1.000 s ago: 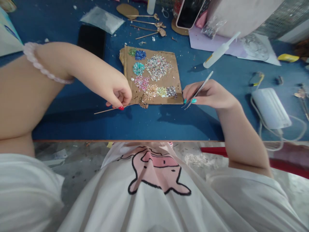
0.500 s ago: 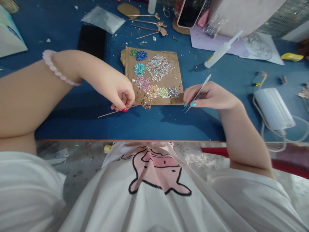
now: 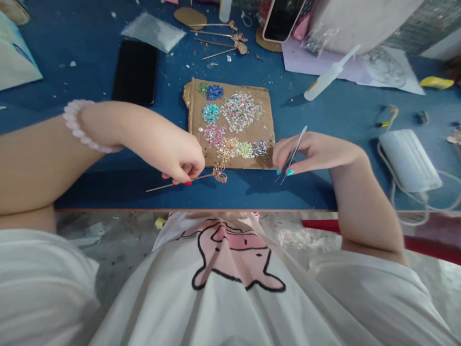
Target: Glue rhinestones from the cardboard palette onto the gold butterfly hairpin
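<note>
Between the fingers of my left hand [image 3: 183,161] is the thin stem of a gold hairpin [image 3: 220,173]; its openwork ornament points right, just off the front edge of a cardboard sheet [image 3: 268,108]. My right hand [image 3: 306,151] pinches metal tweezers [image 3: 296,150], tips downward and apart, beside the sheet's front right corner. Nothing can be made out between the tips. On the cardboard lie sorted heaps of small rhinestones: a large clear heap [image 3: 240,110], with blue [image 3: 215,92], green, turquoise [image 3: 211,113], pink [image 3: 214,135], peach, yellow and grey ones around it.
Several more gold hairpins [image 3: 237,37] lie at the back beside a plastic bag [image 3: 154,32]. A black phone [image 3: 136,72] is behind my left forearm. A white glue bottle [image 3: 324,79] stands right of the cardboard. A white cabled device [image 3: 410,161] sits at far right.
My left hand has drawn the hairpin toward the table's front edge, off the cardboard. The cardboard sits slightly nearer and to the right. The tweezers have come slightly nearer, their tips wider apart.
</note>
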Demonstrator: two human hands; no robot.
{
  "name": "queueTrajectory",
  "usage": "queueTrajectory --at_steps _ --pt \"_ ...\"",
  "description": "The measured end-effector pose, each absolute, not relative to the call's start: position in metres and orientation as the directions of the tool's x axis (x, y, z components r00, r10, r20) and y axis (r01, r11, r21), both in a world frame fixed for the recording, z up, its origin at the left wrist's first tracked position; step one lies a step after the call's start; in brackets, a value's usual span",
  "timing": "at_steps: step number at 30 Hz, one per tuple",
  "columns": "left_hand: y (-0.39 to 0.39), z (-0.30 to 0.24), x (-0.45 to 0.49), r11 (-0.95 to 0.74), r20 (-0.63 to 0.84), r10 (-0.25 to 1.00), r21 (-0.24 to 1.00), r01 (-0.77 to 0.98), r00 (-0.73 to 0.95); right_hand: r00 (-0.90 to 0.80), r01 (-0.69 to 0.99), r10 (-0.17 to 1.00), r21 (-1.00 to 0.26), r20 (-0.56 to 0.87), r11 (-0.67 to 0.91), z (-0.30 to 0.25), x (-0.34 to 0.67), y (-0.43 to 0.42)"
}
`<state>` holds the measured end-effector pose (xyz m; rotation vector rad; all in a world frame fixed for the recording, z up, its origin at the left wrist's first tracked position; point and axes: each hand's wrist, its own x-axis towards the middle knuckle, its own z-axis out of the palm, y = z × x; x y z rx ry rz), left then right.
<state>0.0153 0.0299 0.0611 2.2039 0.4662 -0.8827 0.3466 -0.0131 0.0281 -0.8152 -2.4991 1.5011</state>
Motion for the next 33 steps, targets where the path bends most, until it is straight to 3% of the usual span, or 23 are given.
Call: queueTrajectory --at_steps 4,9,17,21,29,33 --pt "0.013 0.065 0.023 -0.635 -0.696 0.137 0.485 0.602 0.705 -0.854 0.384 0.492 -0.841 -0.168 0.380 0.028 0.347 -0.012" --pt "-0.002 0.059 0.032 -0.479 -0.620 0.174 0.626 0.616 0.765 -0.856 0.375 0.493 -0.841 -0.153 0.390 0.028 0.347 -0.013" --pt "-0.031 0.028 0.039 -0.053 -0.469 0.286 0.863 0.503 0.836 -0.835 0.358 0.540 -0.847 -0.103 0.394 0.029 0.343 -0.014" --pt "-0.041 0.020 0.038 0.114 -0.434 0.298 0.901 0.419 0.850 -0.828 0.364 0.553 -0.841 -0.095 0.400 0.029 0.342 -0.015" --pt "-0.047 0.016 0.032 0.169 -0.379 0.274 0.924 0.344 0.884 -0.743 0.377 0.669 -0.842 -0.027 0.385 0.020 0.345 -0.013" --pt "-0.039 0.016 0.034 0.123 -0.348 0.184 0.936 0.330 0.919 -0.520 0.289 0.844 -0.902 0.132 0.320 0.010 0.335 -0.017"
